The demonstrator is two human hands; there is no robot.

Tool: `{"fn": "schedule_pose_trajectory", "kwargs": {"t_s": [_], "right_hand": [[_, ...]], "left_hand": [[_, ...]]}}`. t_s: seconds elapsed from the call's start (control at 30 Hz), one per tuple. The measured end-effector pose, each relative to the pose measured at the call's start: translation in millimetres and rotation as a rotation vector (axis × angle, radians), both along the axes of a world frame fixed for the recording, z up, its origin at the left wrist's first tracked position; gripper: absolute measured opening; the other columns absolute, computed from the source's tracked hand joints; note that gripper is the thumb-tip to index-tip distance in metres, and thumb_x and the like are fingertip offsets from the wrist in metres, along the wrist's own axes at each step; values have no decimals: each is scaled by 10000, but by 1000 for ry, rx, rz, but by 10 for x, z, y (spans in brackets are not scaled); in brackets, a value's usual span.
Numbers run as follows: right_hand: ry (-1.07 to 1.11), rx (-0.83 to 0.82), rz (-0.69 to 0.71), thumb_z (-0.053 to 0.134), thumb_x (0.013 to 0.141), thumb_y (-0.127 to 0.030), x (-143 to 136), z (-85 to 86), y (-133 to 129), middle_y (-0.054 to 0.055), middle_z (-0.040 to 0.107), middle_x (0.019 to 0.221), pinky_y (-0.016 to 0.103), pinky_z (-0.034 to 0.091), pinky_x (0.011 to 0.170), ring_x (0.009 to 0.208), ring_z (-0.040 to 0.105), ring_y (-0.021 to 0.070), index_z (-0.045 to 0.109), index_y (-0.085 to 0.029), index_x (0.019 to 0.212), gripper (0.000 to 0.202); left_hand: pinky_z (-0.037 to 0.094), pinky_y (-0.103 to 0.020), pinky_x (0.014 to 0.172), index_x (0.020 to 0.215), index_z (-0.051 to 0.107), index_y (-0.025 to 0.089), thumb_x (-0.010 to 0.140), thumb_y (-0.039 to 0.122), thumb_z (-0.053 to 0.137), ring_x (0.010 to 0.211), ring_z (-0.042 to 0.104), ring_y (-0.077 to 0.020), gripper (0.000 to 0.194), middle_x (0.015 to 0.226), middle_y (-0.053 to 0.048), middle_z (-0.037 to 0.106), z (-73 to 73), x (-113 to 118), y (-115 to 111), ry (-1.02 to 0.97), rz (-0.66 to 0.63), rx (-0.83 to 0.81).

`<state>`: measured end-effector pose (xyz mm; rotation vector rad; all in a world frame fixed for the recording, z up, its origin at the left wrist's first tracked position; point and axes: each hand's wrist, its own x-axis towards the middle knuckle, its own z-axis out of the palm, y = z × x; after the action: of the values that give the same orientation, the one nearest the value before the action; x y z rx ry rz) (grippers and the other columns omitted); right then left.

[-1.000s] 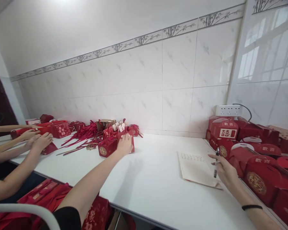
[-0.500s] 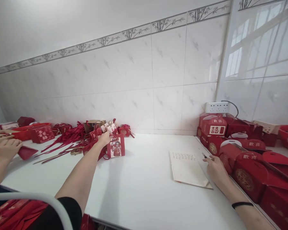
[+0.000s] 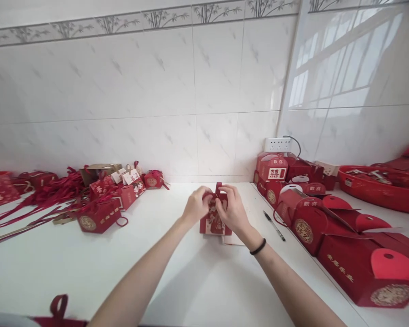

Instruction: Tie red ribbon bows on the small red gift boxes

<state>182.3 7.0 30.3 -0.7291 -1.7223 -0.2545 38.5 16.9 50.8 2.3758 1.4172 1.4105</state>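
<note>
A small red gift box (image 3: 215, 225) with a printed figure and gold characters stands upright on the white table. A red ribbon loop (image 3: 218, 187) rises from its top. My left hand (image 3: 198, 206) grips the top left of the box, fingers closed at its upper edge. From the right, my right hand (image 3: 232, 206) pinches the top beside the ribbon loop. The fingers hide much of the box's upper part. Partly covered behind the box lies the notebook (image 3: 234, 239). A black pen (image 3: 274, 225) rests on the table right of my right hand.
Several red gift boxes (image 3: 354, 272) line the right side, with a red basket (image 3: 385, 193) behind them. At left lie loose ribbons (image 3: 59, 190) and more small boxes (image 3: 100, 220). A white power strip (image 3: 277, 145) is on the wall.
My left hand has brought the small box from the left pile to the middle. My right hand has let go of the pen and moved left onto the box. The view has turned right.
</note>
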Motion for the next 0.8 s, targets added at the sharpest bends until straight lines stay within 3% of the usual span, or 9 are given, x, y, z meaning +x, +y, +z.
{"fn": "schedule_pose_trajectory", "kwargs": {"t_s": [0.1, 0.2, 0.37, 0.53, 0.63, 0.8], "right_hand": [[-43, 18, 13, 400, 852, -115, 73, -81, 68, 111, 544, 951, 400, 505, 741, 876, 552, 226, 482, -169, 1001, 178], [-68, 53, 59, 417, 840, -100, 150, -145, 52, 87, 548, 893, 366, 517, 693, 826, 557, 210, 471, -181, 1006, 193], [-128, 79, 96, 443, 854, -108, 131, -110, -45, 80, 568, 909, 343, 531, 688, 821, 572, 195, 472, -200, 988, 165], [-153, 101, 165, 443, 895, -116, 126, -91, -81, 68, 573, 915, 315, 534, 716, 842, 576, 168, 477, -198, 960, 109], [-162, 105, 179, 441, 902, -119, 143, -86, -85, 64, 579, 924, 317, 533, 722, 861, 578, 167, 475, -200, 969, 110], [-151, 95, 173, 434, 911, -126, 152, -81, -87, 62, 598, 940, 316, 537, 719, 872, 590, 165, 480, -204, 976, 111]], "left_hand": [[474, -247, 700, 841, 504, 181, 841, 174, 413, 752, 579, -140, 91, 807, -28, 597, -226, 191, -90, -189, -79, 127], [471, -237, 660, 812, 499, 184, 831, 206, 450, 706, 566, -131, 57, 765, -13, 571, -298, 206, -169, -273, -140, 154], [481, -223, 641, 800, 506, 185, 832, 261, 486, 689, 574, -123, 85, 743, 3, 576, -264, 119, -260, -380, -166, 60], [506, -232, 692, 808, 520, 182, 802, 283, 563, 757, 609, -133, 110, 793, -8, 621, -249, 105, -298, -457, -139, 86], [511, -230, 695, 805, 562, 179, 809, 236, 556, 753, 615, -127, 57, 807, -12, 644, -216, 95, -321, -412, -191, 137], [526, -247, 721, 870, 671, 182, 832, 173, 512, 825, 622, -141, 164, 888, -36, 661, -181, 77, -330, -369, -276, 166]]}}
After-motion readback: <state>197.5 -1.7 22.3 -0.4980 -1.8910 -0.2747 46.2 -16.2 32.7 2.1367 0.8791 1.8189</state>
